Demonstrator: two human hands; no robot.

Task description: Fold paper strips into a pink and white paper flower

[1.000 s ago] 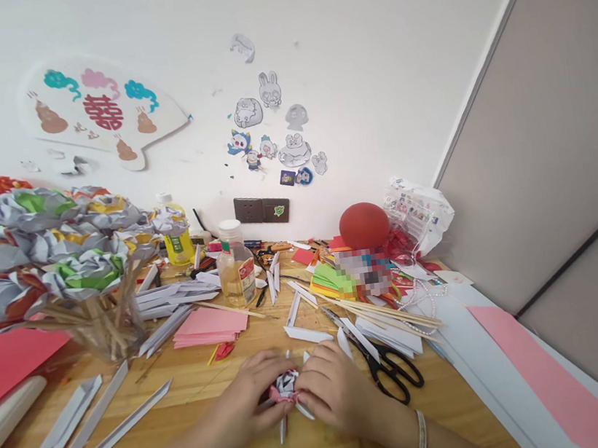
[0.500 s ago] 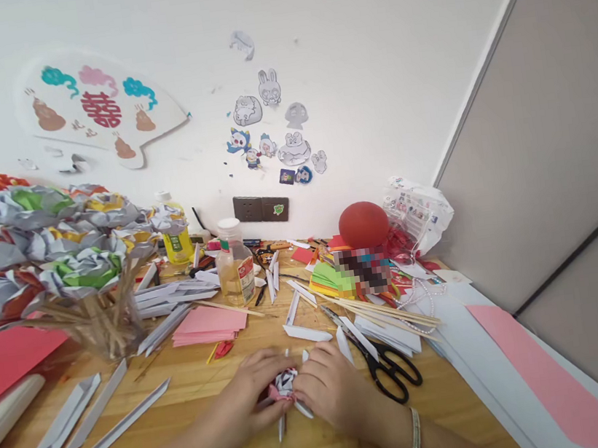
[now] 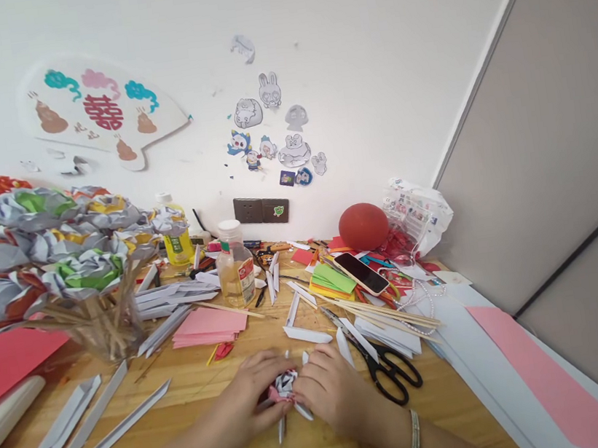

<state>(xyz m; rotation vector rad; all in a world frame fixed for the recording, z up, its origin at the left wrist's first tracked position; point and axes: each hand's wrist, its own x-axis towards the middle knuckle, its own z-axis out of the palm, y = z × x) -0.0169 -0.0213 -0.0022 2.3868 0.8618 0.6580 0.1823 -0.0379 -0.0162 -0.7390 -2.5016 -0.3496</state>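
Observation:
Between my two hands, low over the middle of the wooden table [image 3: 201,398], is a small pink and white paper flower [image 3: 285,384]. My left hand [image 3: 252,392] curls around its left side, fingers over the top and thumb below. From the right, my right hand [image 3: 329,389] pinches it with bent fingers, hiding part of it. White folded paper strips poke out beneath the flower. Just right of my right hand lie black-handled scissors [image 3: 389,374], partly under a folded white strip [image 3: 359,339]. Another bent strip [image 3: 307,334] lies beyond my fingers.
Pink paper squares [image 3: 210,325] and a clear glue bottle [image 3: 235,265] stand behind my hands. Finished paper flowers [image 3: 85,270] on sticks fill a clear cup at left. Folded strips [image 3: 121,424] lie front left. A phone [image 3: 361,273], green paper [image 3: 333,278] and a red balloon [image 3: 364,226] are back right.
Both hands stay around the paper flower in nearly the same place, with only slight finger movement. The view has shifted very slightly.

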